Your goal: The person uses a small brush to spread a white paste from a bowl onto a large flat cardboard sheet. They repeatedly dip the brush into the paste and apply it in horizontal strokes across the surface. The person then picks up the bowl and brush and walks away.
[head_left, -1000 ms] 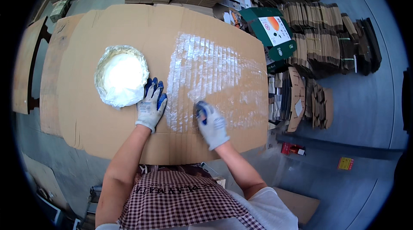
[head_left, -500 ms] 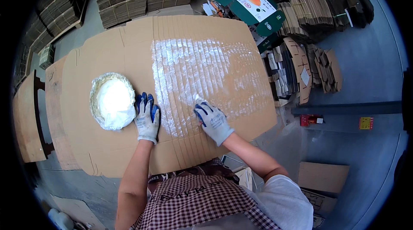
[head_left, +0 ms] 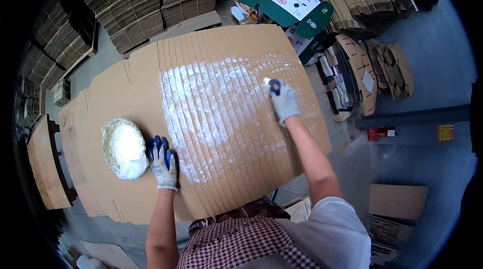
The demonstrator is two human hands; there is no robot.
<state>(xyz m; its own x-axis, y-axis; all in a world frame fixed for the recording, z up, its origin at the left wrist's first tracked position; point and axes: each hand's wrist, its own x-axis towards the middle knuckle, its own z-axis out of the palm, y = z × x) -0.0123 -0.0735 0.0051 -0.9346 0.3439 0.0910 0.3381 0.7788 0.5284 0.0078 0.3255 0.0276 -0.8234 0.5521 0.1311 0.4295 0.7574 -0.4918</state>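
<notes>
A large flat sheet of corrugated cardboard (head_left: pixel 241 188) lies before me. White, shiny paste (head_left: pixel 201 103) coats its middle in ridged streaks. My left hand (head_left: pixel 164 166), in a white glove with blue finger coating, rests flat on the bare cardboard with its fingers stretched out. Just left of it stands a plastic-lined bowl (head_left: pixel 132 169) of white paste. Over the far right part of the coated area, my gloved right hand (head_left: pixel 285 100) is closed on a small white wad (head_left: pixel 266 81), whose kind is blurred.
Tied stacks of flat cardboard (head_left: pixel 113 5) stand beyond the sheet. A green printed carton (head_left: pixel 271 10) lies at its far right corner, near more cardboard bundles (head_left: pixel 347 0). Wooden boards (head_left: pixel 45 166) lean at the left. A red box (head_left: pixel 378 133) sits on the floor at right.
My right hand has swept the white wad away from me and to the right across the coated cardboard. My left hand stays flat beside the bowl. The whole view has shifted and turned slightly.
</notes>
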